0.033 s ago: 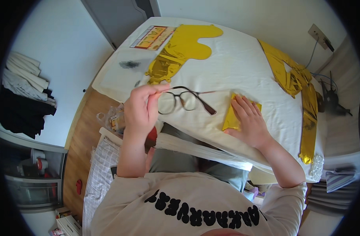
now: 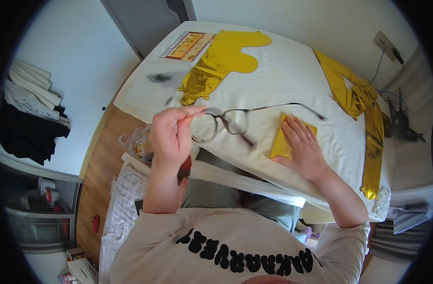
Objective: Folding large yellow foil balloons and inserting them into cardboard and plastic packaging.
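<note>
My left hand [image 2: 170, 137] pinches a pair of dark-framed glasses [image 2: 220, 117] by one side and holds them above the near edge of the table. One temple reaches right, over the table and past the folded packet; the other hangs down, blurred. My right hand [image 2: 303, 149] lies flat on a folded gold foil packet [image 2: 279, 146], its fingers stretched across the top. Further back at left lies a flat gold foil balloon [image 2: 240, 47], its lower end crinkled. A second flat gold balloon [image 2: 373, 146] runs down the table's right side.
A white-covered table [image 2: 273, 87] spans the middle. At its back left lie a printed orange card [image 2: 187, 46] and a clear plastic bag [image 2: 150, 92]. Clear bubbly plastic [image 2: 381, 203] sits at the right corner. A wall socket [image 2: 386, 45] has a cable plugged in. Checked cloth [image 2: 124, 203] covers furniture at left.
The glasses have turned in my left hand: one temple has swung out to the right, and the other hangs lower. My right hand stays on the foil packet.
</note>
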`<state>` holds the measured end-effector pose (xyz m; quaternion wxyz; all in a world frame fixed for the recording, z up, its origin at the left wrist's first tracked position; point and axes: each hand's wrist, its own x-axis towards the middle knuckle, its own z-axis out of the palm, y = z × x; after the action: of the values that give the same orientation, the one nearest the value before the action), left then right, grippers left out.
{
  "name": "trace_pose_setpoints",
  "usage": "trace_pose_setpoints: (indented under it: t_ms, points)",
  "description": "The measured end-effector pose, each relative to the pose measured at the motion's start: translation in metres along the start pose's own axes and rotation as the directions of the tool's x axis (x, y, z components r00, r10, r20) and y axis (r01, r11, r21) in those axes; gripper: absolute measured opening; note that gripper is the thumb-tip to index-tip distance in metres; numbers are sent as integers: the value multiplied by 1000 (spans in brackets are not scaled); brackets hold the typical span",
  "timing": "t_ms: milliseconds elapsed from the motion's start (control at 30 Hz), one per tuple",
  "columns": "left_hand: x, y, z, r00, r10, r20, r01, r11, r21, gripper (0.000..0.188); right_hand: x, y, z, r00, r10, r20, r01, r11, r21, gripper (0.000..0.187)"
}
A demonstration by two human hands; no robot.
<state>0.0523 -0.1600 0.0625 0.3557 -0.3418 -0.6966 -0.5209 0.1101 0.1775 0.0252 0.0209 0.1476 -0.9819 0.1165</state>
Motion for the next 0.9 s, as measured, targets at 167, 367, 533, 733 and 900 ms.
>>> trace_pose_setpoints:
  t_ms: [167,367,533,733,900]
  points:
    - [14,44,-21,936,350,-28,-346,905,-248,27,-2,5,8,999,-30,-45,30,1000,-1,101]
    - [25,84,-19,854,499,-149,-520,800,-299,32,1,0,5,996,-58,-61,57,998,-16,100]
    - [44,117,-15,949,298,-105,-304,772,-558,20,-5,5,5,999,-6,-49,5,1000,-4,99]
    - [76,136,-14,612,405,-679,-668,725,-170,13,5,-5,0,999,-32,-28,32,999,0,99]
    - [75,122,15,622,393,-677,-571,819,-49,7,2,0,3,999,-20,-32,20,1000,-6,98]
